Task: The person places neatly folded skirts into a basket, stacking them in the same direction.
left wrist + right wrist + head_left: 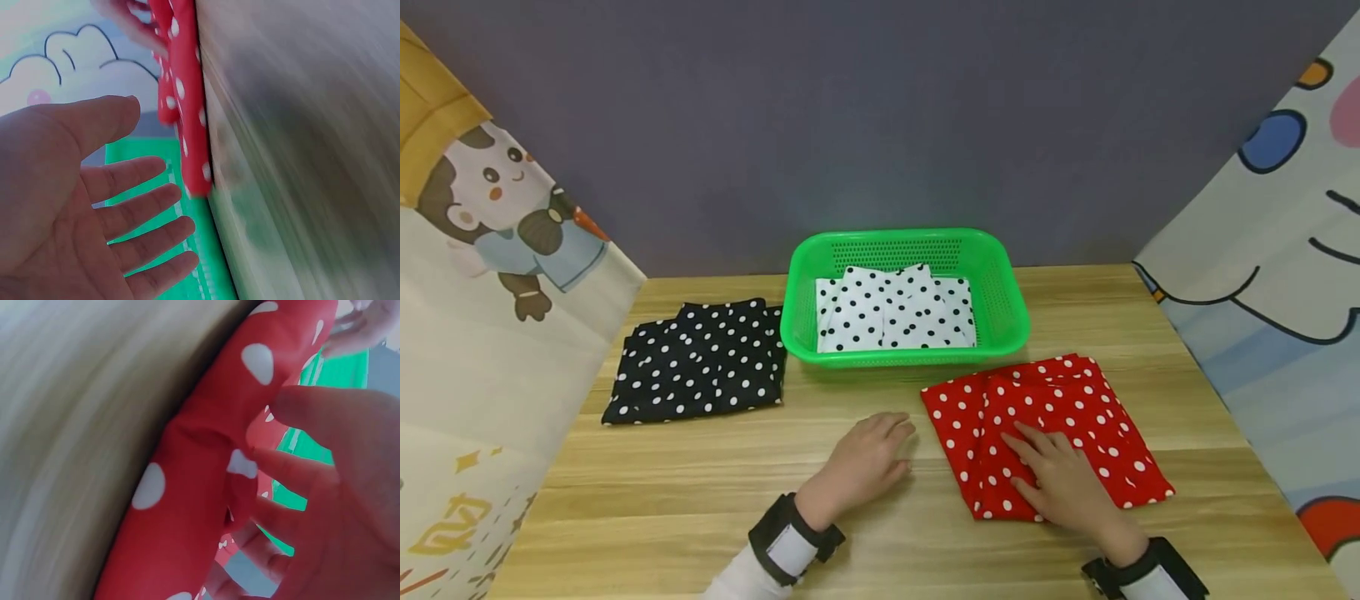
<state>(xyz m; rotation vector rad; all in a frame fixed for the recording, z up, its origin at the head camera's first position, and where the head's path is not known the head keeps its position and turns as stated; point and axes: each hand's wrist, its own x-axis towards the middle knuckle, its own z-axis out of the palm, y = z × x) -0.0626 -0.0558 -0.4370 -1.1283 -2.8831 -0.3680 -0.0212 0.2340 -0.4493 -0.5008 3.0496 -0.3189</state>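
A folded red cloth with white dots [1060,392] lies on the right part of the table. My right hand [1063,483] rests on its near part, fingers spread and fairly straight. In the right wrist view the fingertips [275,469] touch the red fabric [169,506], which bulges in a thick fold. Left of the cloth, my left hand [865,458] hovers over the bare wood with nothing in it. Its fingers [140,209] are extended and its thumb stands apart, as the left wrist view shows.
Behind the hands stands a green plastic basket [902,358] holding a folded white cloth with black dots [887,308]. A folded black cloth with white dots [700,362] lies left of it. A grey wall [880,125] rises at the table's [662,500] back; printed panels flank both sides.
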